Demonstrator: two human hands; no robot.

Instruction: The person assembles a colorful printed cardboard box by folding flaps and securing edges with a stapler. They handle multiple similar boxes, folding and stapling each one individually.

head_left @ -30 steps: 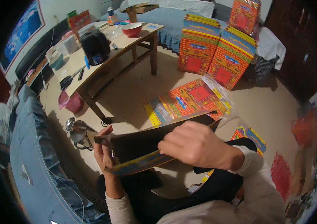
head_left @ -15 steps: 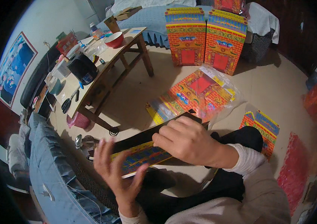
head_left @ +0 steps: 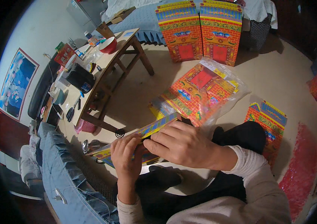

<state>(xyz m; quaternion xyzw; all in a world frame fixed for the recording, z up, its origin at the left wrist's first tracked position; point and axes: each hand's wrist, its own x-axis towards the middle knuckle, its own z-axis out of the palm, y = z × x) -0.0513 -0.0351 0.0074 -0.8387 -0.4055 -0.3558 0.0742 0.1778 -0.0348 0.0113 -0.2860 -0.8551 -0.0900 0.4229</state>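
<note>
A long, flat printed cardboard piece (head_left: 154, 128) with yellow, blue and red patterns lies across my lap, tilted up to the right. My left hand (head_left: 125, 156) grips its near edge with the fingers curled over it. My right hand (head_left: 182, 143) presses down on the same piece just beside the left, fingertips on its upper edge. A stack of flat printed sheets in a clear plastic wrap (head_left: 199, 91) lies on the floor just beyond my hands.
Two assembled red and yellow paper houses (head_left: 199, 31) stand at the back. A wooden table (head_left: 102, 67) with a black bag, a red bowl and small items is at the left. Another flat printed sheet (head_left: 268, 121) lies right of my knee. A blue-covered bed edge (head_left: 63, 175) runs along the lower left.
My left hand, spread open under the piece before, has closed on its near edge. The piece has turned more edge-on and my right hand has slid to its upper edge.
</note>
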